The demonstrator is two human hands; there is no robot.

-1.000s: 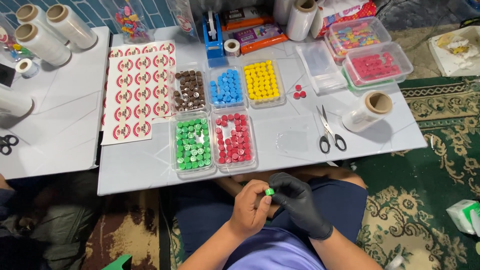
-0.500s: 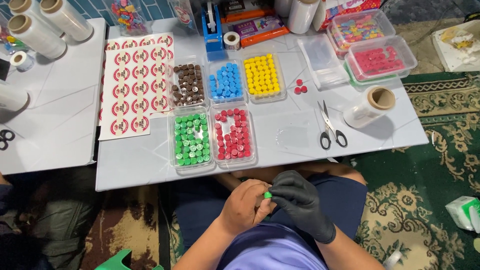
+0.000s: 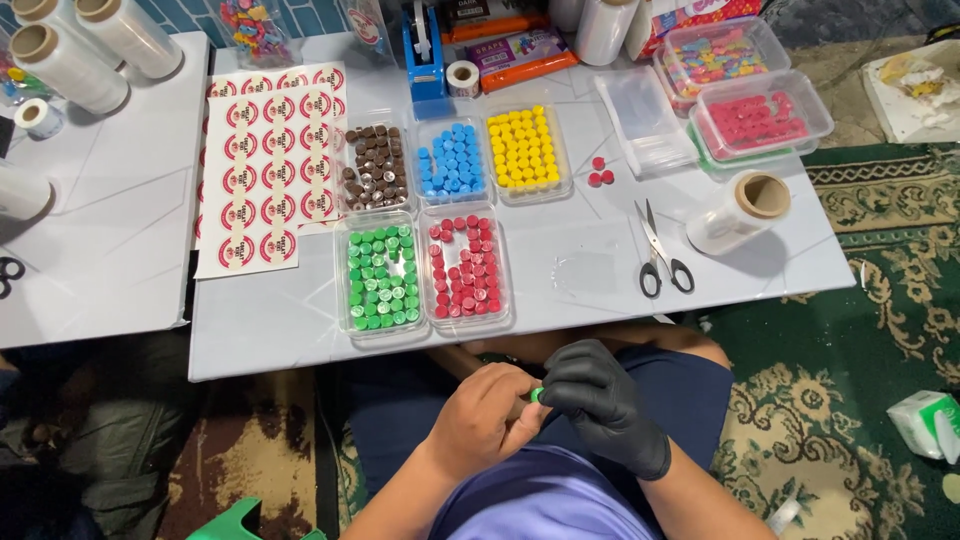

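Green, small and round: a tiny green plastic cap (image 3: 537, 395) sits pinched between the two hands, over the person's lap, just below the near edge of the pale grey marbled worktop (image 3: 560, 300). The bare left hand (image 3: 485, 420) has its grip closed on the cap from the left, fingers curled around it. The right hand (image 3: 598, 400), in a black glove, closes its fingertips on the same cap from the right. The two hands touch at the cap.

Just beyond the grip, on the worktop's near edge, stand two clear plastic trays side by side: the clear tray of green caps (image 3: 378, 277) up and to the left of the hands, the clear tray of red caps (image 3: 464, 265) directly above them. Farther off, in a second row, lie a tray of brown caps (image 3: 375, 167), a tray of blue caps (image 3: 451, 160) and a tray of yellow caps (image 3: 527, 150).

Up and right of the gloved hand lie black-handled scissors (image 3: 660, 250), with a roll of clear film on a cardboard core (image 3: 738, 210) beyond them. Two loose red caps (image 3: 598, 172) rest near the yellow tray. Up and left of the bare hand lies a sheet of round red-and-white stickers (image 3: 265, 165).
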